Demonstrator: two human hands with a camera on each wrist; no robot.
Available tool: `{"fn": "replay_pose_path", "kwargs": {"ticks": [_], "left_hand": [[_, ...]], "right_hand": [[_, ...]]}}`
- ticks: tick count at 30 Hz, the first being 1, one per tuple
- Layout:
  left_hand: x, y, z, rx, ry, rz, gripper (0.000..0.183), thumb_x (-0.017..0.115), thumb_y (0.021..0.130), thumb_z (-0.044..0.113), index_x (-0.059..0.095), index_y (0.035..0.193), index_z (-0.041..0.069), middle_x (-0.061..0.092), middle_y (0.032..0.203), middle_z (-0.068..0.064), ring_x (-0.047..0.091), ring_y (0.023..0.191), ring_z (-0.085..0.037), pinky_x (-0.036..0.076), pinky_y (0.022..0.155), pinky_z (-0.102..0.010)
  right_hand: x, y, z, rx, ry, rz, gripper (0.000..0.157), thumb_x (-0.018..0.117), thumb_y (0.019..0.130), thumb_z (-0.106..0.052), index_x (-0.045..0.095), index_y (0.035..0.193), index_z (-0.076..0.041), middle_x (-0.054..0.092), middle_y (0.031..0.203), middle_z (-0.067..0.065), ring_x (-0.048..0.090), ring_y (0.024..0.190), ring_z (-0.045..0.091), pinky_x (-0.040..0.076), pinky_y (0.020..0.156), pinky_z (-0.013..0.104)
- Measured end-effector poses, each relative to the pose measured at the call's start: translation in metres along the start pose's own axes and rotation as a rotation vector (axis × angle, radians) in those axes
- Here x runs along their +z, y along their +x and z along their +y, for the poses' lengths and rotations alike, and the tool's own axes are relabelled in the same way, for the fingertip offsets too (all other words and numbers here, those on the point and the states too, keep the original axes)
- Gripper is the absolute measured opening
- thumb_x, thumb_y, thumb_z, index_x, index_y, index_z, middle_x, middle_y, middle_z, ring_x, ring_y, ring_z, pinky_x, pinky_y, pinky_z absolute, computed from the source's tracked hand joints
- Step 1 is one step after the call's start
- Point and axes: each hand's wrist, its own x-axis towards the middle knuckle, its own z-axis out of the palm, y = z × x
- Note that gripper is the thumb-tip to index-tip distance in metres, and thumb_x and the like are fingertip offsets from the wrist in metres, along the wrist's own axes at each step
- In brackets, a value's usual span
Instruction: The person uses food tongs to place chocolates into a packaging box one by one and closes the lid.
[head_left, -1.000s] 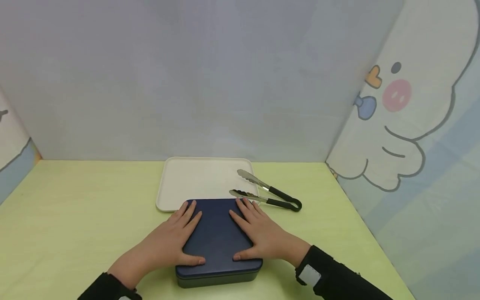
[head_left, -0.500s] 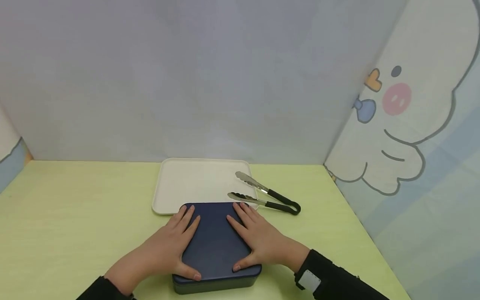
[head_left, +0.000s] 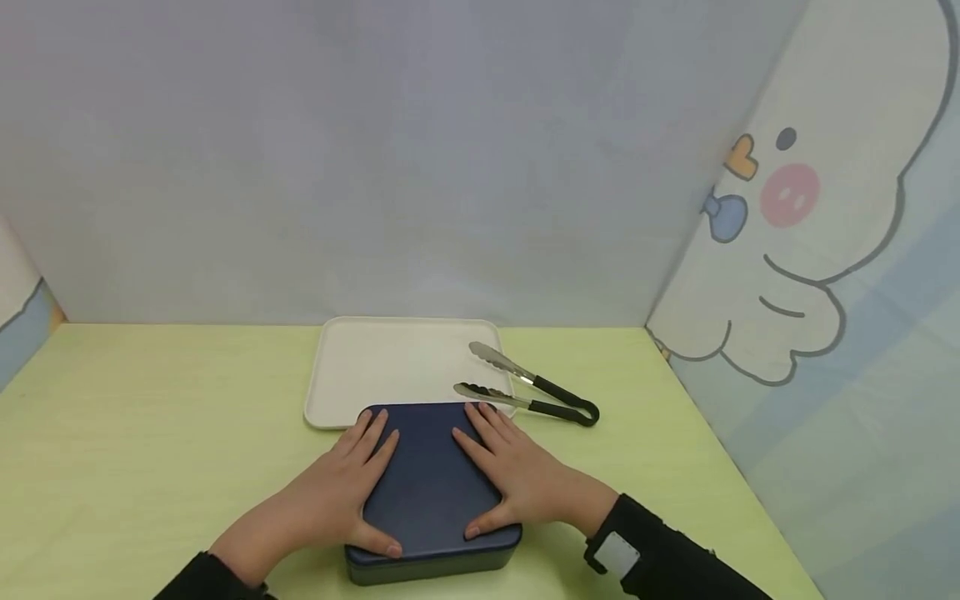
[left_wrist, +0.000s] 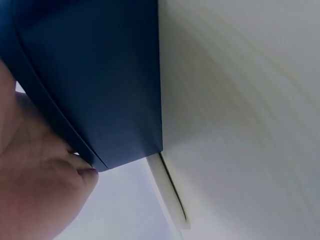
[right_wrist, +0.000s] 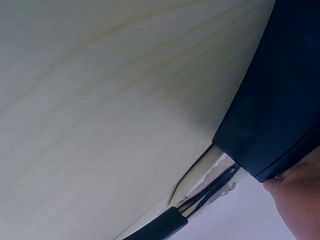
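Note:
In the head view a rectangular box with a dark blue lid (head_left: 427, 492) and a grey-green base (head_left: 431, 571) stands near the front of the table. My left hand (head_left: 322, 500) rests along the lid's left side, fingers spread and thumb at the front edge. On the opposite side my right hand (head_left: 525, 479) lies likewise, its thumb near the front right corner. The left wrist view has the box's side wall (left_wrist: 100, 85) beside the left hand (left_wrist: 40, 175). Similarly, the right wrist view has the other wall (right_wrist: 280, 90) and the right hand (right_wrist: 300, 195). The lid appears seated on the base.
Behind the box lies a white tray (head_left: 397, 358), its front edge partly hidden by the box. Spread metal tongs with black handles (head_left: 558, 410) lie with their tips over the tray's right side. A grey wall (head_left: 337, 167) closes off the table's back.
My left thumb has slid toward the lid's front edge, and my right thumb slightly too. Both hands stay on the lid. The whole view has shifted a little.

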Motion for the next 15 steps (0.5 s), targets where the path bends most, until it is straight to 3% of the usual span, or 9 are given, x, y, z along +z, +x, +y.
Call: {"fn": "replay_pose_path", "kwargs": {"ticks": [7, 12, 15], "left_hand": [[0.0, 0.006, -0.012, -0.018, 0.015, 0.014, 0.127, 0.044, 0.051, 0.091, 0.016, 0.142, 0.007, 0.002, 0.149, -0.017, -0.008, 0.132, -0.033, 0.024, 0.104, -0.053], [0.003, 0.013, -0.011, -0.045, -0.087, -0.004, 0.117, 0.052, 0.057, 0.084, 0.021, 0.141, 0.007, 0.007, 0.148, -0.018, -0.004, 0.132, -0.035, 0.025, 0.103, -0.054], [-0.004, 0.015, -0.009, -0.073, -0.132, 0.048, 0.104, 0.06, 0.065, 0.072, 0.026, 0.139, 0.007, 0.014, 0.147, -0.018, 0.002, 0.131, -0.038, 0.027, 0.101, -0.058]], "right_hand": [[-0.001, 0.011, 0.006, 0.001, 0.054, 0.01, 0.109, 0.04, 0.065, -0.085, 0.0, 0.143, -0.02, -0.014, 0.149, 0.01, -0.016, 0.131, 0.025, 0.01, 0.108, 0.053], [-0.002, 0.01, 0.008, 0.058, 0.044, 0.007, 0.098, 0.035, 0.071, -0.083, 0.005, 0.144, -0.024, -0.005, 0.15, 0.007, -0.012, 0.132, 0.021, 0.011, 0.108, 0.052], [-0.013, 0.01, 0.008, 0.098, 0.046, 0.037, 0.089, 0.032, 0.076, -0.079, 0.008, 0.143, -0.026, -0.001, 0.151, 0.003, -0.008, 0.132, 0.02, 0.013, 0.108, 0.052]]}}
